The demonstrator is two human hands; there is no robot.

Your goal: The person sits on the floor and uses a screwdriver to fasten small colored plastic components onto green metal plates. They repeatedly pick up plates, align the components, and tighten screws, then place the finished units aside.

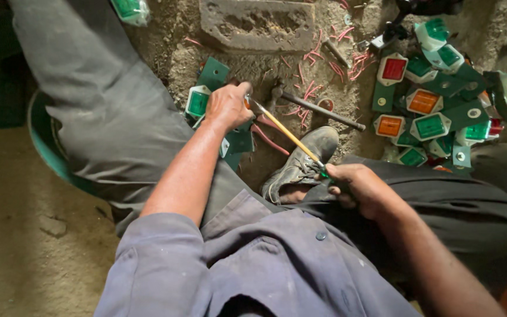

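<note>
Screwdriver (286,134), thin yellow shaft, R hand (356,188) grip; L hand (227,105) on tip.

Screwdriver (289,136): long slender tool, yellowish shaft, green handle end; held slanted, its handle gripped at the lower right above a worn grey shoe, its tip at the upper left meeting the lamp unit.

Lamp unit (198,101): small square reflector lamp, green lens in a white frame, mounted on a dark green bracket plate; lying on the earthen floor, partly covered.
</note>
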